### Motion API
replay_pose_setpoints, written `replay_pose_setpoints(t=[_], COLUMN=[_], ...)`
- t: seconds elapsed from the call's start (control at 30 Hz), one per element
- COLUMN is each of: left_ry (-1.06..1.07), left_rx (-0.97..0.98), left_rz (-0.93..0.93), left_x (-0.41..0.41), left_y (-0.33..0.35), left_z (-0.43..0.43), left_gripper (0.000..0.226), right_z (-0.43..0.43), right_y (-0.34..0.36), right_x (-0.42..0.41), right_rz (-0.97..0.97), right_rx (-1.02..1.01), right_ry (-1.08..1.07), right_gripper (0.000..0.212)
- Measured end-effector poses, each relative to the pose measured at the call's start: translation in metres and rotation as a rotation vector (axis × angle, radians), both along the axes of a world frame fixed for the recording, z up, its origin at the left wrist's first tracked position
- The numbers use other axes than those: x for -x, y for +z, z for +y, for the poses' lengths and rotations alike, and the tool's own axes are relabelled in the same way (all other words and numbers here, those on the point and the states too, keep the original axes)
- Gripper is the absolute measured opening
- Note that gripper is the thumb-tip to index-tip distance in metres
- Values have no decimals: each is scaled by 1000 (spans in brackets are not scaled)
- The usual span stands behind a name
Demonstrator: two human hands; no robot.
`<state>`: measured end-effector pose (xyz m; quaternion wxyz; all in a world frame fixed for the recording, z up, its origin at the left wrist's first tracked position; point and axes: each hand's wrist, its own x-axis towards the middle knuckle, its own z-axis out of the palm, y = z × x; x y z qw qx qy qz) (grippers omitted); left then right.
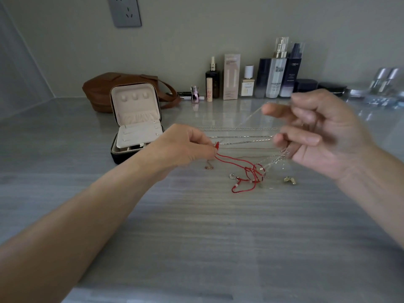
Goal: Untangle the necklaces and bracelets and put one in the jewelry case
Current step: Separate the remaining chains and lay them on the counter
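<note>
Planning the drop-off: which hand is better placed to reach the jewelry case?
Likely left. The left hand sits beside the open jewelry case and pinches the red cord; the right hand is farther off, holding the silver chains.

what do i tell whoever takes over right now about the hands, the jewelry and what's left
Left grip: pinches one end of the red cord.
Right grip: holds the silver chains, stretched toward the left grip; blurred.
Knot: cord and chains tangled, low over the countertop between the hands.
Jewelry case: open, behind the left grip; no piece visibly in it.
Done: nothing freed yet.
Left: separate one piece, lay it in the case.
</note>
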<state>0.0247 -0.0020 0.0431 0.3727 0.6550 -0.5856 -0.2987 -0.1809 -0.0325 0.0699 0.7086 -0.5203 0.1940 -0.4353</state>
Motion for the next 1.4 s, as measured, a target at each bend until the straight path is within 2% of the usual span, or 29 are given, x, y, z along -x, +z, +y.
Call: replay_pose_setpoints(t=[0.3, 0.47, 0.63, 0.7, 0.8, 0.93, 1.0, 1.07, 1.13, 1.27, 1.4], left_ry=[45, 107, 189, 182, 84, -52, -95, -160, -249, -360, -366], left_rx=[-25, 11, 44, -5, -144, -223, -188, -68, 79, 245, 197], left_rz=[8, 25, 73, 78, -112, -424, -431, -315, -198, -389, -515], left_x=[0, -4, -11, -12, -14, -15, -14, -9, 2, 24, 22], left_y=[4, 4, 5, 7, 7, 7, 8, 8, 4, -12, -20], left_z=[1, -2, -7, -7, -2, 6, 10, 13, 14, 12, 5], left_gripper=[14, 15, 18, 17, 18, 16, 14, 12, 7, 11, 6], right_z=[-6, -10, -5, -5, -5, -4, -5, -8, -12, -12, -10], right_y=[-2, -5, -3, -3, -4, -4, -5, -8, -12, -21, -30], right_x=[8, 12, 17, 20, 22, 22, 20, 16, 13, 6, -6], right_rz=[102, 186, 472, 646, 850, 1018, 1027, 1042, 1104, 1228, 1300], right_rx=[70, 384, 538, 574, 607, 661, 671, 698, 749, 794, 823], right_ry=[9, 286, 505, 576, 620, 535, 446, 285, 129, 47, 58], right_gripper=[25, 23, 11, 16, 20, 26, 24, 21, 7, 7, 11])
